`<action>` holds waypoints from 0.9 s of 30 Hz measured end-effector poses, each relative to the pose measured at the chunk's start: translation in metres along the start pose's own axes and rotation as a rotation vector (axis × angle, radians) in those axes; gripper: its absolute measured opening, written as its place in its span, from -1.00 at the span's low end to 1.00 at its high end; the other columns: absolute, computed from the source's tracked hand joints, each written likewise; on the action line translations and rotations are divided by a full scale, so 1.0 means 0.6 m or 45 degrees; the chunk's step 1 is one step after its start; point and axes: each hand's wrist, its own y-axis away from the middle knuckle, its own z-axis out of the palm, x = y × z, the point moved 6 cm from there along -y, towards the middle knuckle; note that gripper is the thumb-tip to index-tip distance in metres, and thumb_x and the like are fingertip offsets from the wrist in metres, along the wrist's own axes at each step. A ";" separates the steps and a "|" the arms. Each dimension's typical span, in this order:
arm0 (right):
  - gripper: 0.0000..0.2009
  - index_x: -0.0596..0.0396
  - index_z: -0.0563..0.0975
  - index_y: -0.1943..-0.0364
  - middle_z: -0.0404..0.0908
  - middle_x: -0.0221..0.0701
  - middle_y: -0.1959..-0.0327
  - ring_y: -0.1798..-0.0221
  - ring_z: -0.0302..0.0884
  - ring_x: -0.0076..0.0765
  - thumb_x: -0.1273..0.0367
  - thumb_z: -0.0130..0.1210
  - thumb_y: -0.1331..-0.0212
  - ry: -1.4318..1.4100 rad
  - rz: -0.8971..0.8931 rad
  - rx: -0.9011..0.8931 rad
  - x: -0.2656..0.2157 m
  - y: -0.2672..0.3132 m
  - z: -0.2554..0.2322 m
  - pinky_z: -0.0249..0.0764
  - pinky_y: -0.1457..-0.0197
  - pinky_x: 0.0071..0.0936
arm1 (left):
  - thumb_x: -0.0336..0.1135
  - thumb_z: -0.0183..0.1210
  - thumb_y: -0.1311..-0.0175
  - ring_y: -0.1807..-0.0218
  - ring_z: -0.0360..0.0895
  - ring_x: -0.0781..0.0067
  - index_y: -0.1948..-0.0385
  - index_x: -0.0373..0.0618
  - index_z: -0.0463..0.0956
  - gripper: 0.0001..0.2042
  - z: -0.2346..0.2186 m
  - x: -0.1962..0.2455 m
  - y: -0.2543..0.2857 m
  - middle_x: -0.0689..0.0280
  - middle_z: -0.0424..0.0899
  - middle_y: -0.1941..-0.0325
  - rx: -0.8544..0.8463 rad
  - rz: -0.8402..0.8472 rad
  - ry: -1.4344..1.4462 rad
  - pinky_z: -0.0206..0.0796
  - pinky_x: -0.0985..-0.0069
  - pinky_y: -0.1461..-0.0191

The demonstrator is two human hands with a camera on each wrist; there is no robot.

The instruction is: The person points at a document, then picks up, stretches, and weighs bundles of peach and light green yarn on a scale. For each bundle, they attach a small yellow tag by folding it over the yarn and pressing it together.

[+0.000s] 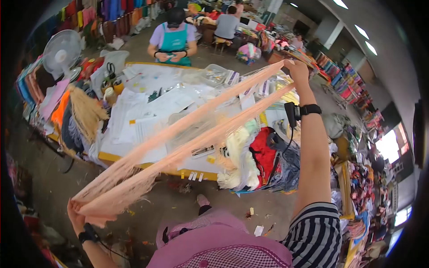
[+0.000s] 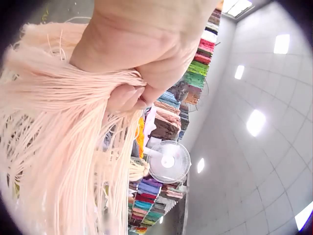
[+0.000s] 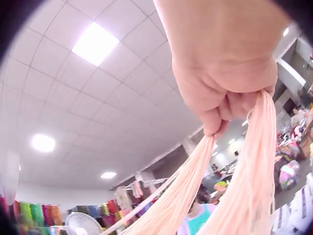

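A long loop of peach yarn [image 1: 178,123] stretches diagonally between both hands, above the table. At lower left, the left hand [image 1: 77,213] grips its bunched end; in the left wrist view, curled fingers [image 2: 128,98] close round the strands [image 2: 63,117], which hang loose below. Raised at upper right, the right hand [image 1: 298,73] holds the other end. The right wrist view shows that hand [image 3: 225,83] with two separate bundles coming from it, one from the fingertips [image 3: 212,128] and a thicker one [image 3: 259,147] from the curled fingers.
The table [image 1: 107,156] carries papers, clear bags and yarn piles, including a red bundle [image 1: 263,152] at its right. A fan [image 1: 61,53] stands at its left. Across it is a person in a teal apron [image 1: 174,40]; another person sits behind [image 1: 227,27].
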 end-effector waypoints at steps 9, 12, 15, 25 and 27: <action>-0.61 0.05 0.56 0.12 0.63 -0.18 0.21 0.16 0.60 -0.01 0.06 -0.05 -0.19 0.902 -0.232 0.326 0.125 -0.040 -0.087 0.49 0.10 -0.10 | -0.24 0.09 -0.26 0.62 0.17 0.70 0.55 0.11 0.31 -0.81 -0.176 0.130 -0.030 0.55 0.24 0.63 0.594 0.619 -0.710 0.02 0.66 0.61; -0.64 0.05 0.59 0.24 0.56 -0.31 0.53 0.32 0.60 -0.21 0.05 0.01 -0.20 0.374 -0.191 0.197 0.100 -0.041 -0.086 0.42 0.36 -0.25 | -0.24 0.07 -0.32 0.69 0.06 0.67 0.56 0.04 0.29 -0.77 -0.173 0.133 -0.027 0.53 0.18 0.67 0.484 0.497 -0.614 0.01 0.65 0.64; -0.70 0.04 0.60 0.31 0.33 -0.57 0.68 0.58 0.29 -0.63 0.10 0.11 -0.19 -0.129 -0.005 -0.214 0.040 -0.022 -0.028 0.14 0.56 -0.56 | -0.27 0.02 -0.37 0.70 0.04 0.66 0.56 -0.01 0.28 -0.75 -0.117 0.089 -0.006 0.51 0.14 0.70 0.403 0.369 -0.488 0.01 0.67 0.64; -0.77 0.11 0.54 0.30 0.26 -0.65 0.64 0.62 0.07 -0.73 0.23 0.21 -0.16 -0.966 -0.155 -0.421 -0.127 -0.069 0.011 -0.04 0.56 -0.63 | -0.28 0.08 -0.38 0.66 0.06 0.73 0.52 -0.08 0.35 -0.77 0.015 -0.052 0.053 0.53 0.16 0.68 0.055 0.085 -0.317 0.02 0.72 0.60; -0.77 0.11 0.54 0.28 0.24 -0.66 0.63 0.61 0.05 -0.74 0.22 0.18 -0.20 -0.990 -0.161 -0.364 -0.149 -0.084 0.012 -0.04 0.56 -0.66 | -0.31 0.06 -0.38 0.67 0.06 0.73 0.49 -0.11 0.37 -0.79 0.038 -0.076 0.069 0.53 0.16 0.68 0.218 0.157 -0.337 0.00 0.71 0.61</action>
